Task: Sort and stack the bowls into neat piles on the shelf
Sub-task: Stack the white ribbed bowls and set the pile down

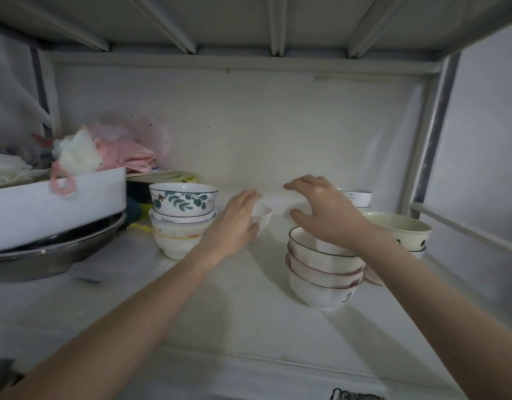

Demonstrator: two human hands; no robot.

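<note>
1. The left hand (237,223) hides most of a small white glossy bowl (263,216) on the pale shelf (220,298); its grip curls round the rim.
2. The right hand (321,209), fingers spread and empty, hovers over a stack of white dark-rimmed ceramic bowls (321,272).
3. A leaf-patterned bowl (184,199) tops the left pile.
</note>
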